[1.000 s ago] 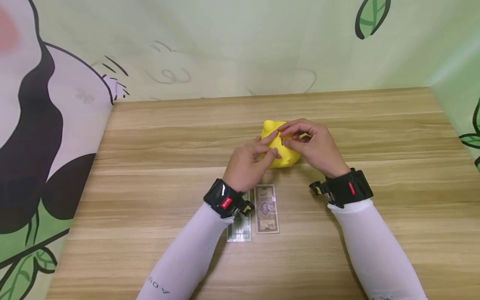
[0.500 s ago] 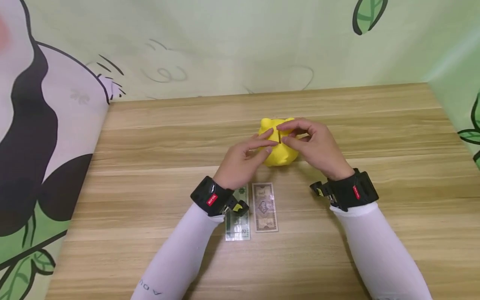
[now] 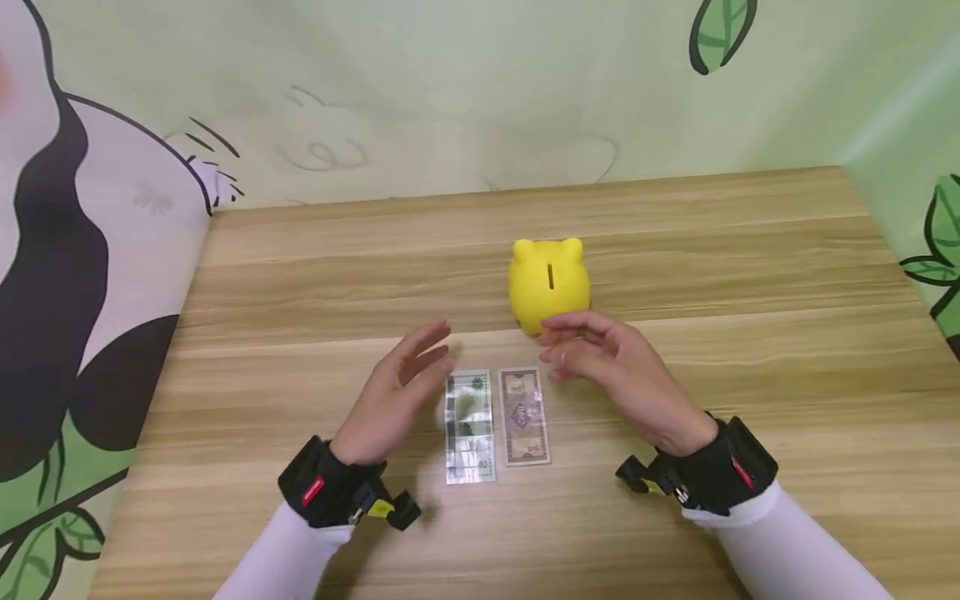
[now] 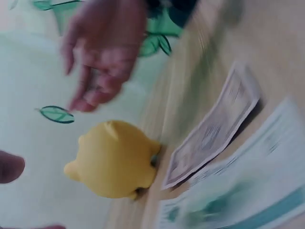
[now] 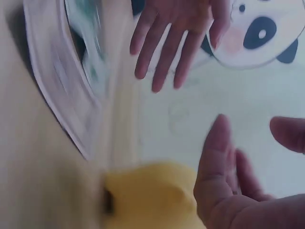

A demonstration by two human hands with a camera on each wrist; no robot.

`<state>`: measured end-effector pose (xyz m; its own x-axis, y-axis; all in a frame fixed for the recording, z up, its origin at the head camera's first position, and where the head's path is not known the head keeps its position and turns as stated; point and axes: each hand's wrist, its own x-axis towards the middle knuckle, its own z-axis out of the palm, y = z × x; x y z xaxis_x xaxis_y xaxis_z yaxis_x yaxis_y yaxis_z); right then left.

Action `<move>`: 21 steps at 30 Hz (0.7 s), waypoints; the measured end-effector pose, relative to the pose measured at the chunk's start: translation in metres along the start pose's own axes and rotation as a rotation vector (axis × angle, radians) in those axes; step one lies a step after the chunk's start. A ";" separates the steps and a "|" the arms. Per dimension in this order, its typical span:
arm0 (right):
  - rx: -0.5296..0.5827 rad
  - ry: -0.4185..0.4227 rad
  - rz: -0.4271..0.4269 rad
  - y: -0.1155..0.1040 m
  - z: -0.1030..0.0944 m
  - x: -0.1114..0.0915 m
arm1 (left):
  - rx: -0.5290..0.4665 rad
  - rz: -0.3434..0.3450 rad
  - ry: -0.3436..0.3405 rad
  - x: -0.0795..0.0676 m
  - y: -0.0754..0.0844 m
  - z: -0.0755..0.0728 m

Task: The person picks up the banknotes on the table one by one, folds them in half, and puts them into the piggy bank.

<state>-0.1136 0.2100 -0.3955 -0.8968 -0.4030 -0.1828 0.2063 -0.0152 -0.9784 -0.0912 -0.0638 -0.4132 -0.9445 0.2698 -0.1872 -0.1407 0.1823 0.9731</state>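
A yellow piggy bank (image 3: 550,287) with a dark slot on its top stands on the wooden table. My right hand (image 3: 618,371) is in the air just this side of it, slightly overlapping its near edge in the head view; thumb and fingers are apart in the right wrist view. My left hand (image 3: 393,396) hovers left of two banknotes with its fingers loosely extended. The green banknote (image 3: 470,427) and the brownish one (image 3: 525,417) lie side by side, flat, in front of the piggy bank. I see nothing held in either hand.
The wooden table (image 3: 300,275) meets a pale green wall (image 3: 450,100) at the back. A panda picture covers the left wall (image 3: 142,233). Each wrist wears a black strap with a small camera, seen on the left wrist mount (image 3: 405,510).
Both hands have left the piggy bank and drawn back toward the person, the left also moving left. The slot and both banknotes are now uncovered.
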 end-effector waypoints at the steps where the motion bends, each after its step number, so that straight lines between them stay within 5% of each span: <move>1: 0.045 -0.029 0.025 0.004 0.003 -0.003 | -0.039 -0.027 0.000 -0.007 -0.003 -0.003; 10: 0.390 -0.201 0.251 0.034 0.024 -0.015 | -0.418 -0.210 -0.076 -0.048 -0.021 -0.018; 21: 0.530 -0.288 0.334 0.045 0.035 -0.014 | -0.714 -0.275 -0.211 -0.059 -0.032 -0.020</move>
<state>-0.0776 0.1832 -0.4340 -0.6271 -0.6899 -0.3615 0.6830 -0.2640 -0.6810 -0.0373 -0.1043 -0.4306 -0.7822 0.4899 -0.3849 -0.5843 -0.3625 0.7261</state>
